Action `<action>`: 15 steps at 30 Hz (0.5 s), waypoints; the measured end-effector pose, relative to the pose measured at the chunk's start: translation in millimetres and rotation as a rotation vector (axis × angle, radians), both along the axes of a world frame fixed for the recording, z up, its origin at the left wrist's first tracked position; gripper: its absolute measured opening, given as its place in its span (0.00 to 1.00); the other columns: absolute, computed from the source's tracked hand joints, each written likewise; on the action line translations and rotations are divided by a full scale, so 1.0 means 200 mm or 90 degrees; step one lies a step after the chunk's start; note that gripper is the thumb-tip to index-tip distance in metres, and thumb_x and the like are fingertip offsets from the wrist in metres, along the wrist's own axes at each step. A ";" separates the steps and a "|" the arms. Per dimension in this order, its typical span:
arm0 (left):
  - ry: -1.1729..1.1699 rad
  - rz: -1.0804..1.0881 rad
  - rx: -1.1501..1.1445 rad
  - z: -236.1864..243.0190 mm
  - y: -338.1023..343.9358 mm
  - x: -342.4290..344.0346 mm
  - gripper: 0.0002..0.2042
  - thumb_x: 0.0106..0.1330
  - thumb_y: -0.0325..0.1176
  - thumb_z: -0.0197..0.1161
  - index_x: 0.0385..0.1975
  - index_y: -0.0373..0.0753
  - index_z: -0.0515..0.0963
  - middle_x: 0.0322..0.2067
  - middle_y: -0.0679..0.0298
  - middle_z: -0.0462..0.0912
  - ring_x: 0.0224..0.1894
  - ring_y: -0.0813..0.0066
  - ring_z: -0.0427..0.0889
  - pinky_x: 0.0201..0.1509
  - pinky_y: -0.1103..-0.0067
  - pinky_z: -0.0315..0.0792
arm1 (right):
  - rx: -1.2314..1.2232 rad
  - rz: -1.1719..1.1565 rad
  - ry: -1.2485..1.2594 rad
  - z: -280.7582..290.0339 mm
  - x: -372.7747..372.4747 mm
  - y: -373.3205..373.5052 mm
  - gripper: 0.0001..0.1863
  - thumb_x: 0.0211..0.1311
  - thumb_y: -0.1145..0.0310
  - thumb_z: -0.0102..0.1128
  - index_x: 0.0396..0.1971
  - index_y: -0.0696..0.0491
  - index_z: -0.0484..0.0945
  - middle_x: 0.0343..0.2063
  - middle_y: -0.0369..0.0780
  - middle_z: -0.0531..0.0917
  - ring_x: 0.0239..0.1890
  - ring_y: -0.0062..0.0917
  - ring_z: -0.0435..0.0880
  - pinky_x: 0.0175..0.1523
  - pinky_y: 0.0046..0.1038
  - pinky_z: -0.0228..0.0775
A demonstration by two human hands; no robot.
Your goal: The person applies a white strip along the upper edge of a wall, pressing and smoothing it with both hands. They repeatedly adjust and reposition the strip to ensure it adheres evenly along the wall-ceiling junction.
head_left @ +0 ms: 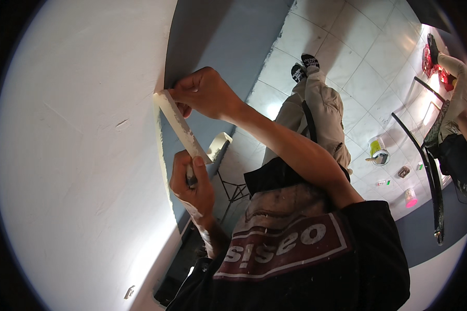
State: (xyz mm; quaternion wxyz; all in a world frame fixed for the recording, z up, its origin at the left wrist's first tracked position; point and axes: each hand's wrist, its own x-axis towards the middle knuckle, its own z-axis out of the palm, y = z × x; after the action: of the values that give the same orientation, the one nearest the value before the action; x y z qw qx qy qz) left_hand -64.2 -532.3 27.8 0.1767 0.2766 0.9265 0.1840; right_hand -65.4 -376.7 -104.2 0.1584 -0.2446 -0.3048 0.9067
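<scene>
My right hand [201, 94] pinches the upper end of a pale masking tape strip [177, 121] by the edge between white wall [78, 145] and grey-blue painted band [218, 41]. Below it, my left hand [189, 181] is closed on the strip's lower part, thumb on the tape, with a small dark object partly hidden in its fingers. The tape has flaked paint on it and continues into a loose curl [220, 142] right of my left hand.
Pale tiled floor [358, 57] lies below, with a paint bucket [378, 150] with a brush, pink container [410, 198] and small items. Black rails [431, 181] stand at right beside another person's legs [456, 88] and red material [433, 62]. A thin dark stand [232, 191] is behind my arms.
</scene>
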 end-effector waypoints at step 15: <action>-0.029 -0.015 0.015 -0.03 -0.04 -0.01 0.03 0.72 0.24 0.61 0.36 0.32 0.77 0.32 0.59 0.82 0.28 0.74 0.76 0.32 0.76 0.68 | 0.015 -0.001 0.028 -0.09 -0.07 -0.07 0.12 0.75 0.66 0.64 0.39 0.60 0.90 0.30 0.43 0.91 0.28 0.23 0.90 0.37 0.25 0.86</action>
State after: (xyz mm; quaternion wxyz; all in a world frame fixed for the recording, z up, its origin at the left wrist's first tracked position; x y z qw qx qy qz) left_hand -66.9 -540.1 22.0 0.1970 0.2856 0.9166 0.1987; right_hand -79.0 -390.7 -122.1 0.1689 -0.2228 -0.3117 0.9081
